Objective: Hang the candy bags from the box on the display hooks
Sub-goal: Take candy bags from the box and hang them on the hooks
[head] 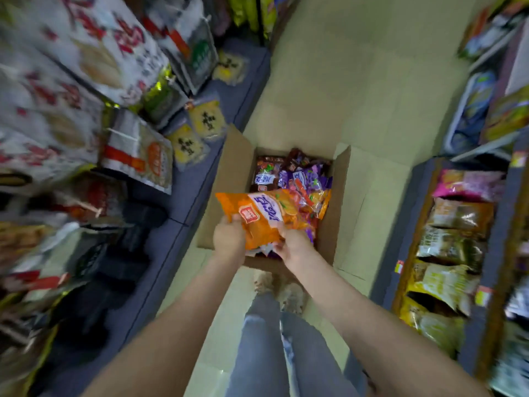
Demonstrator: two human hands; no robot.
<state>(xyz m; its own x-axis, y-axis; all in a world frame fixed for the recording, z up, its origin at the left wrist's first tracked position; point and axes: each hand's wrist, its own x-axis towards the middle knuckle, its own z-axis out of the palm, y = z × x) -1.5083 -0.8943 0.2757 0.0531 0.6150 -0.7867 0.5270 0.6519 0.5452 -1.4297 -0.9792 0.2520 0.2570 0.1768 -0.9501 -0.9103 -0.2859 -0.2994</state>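
An open cardboard box (pixel 233 167) stands on the aisle floor below me, filled with candy bags in brown, purple (pixel 303 176) and orange. Both my hands hold an orange candy bag (pixel 263 216) just above the box's near side. My left hand (pixel 229 239) grips the bag's left edge. My right hand (pixel 294 243) pinches its lower right part. Beneath the bag, more bags show at the box's near edge. The whole view is motion-blurred.
Hanging and stacked snack bags (pixel 137 156) fill the display on the left over a grey base ledge (pixel 194 179). Shelves with packaged snacks (pixel 455 219) line the right side. The tiled floor (pixel 357 67) runs ahead beyond the box. My legs and shoes are below.
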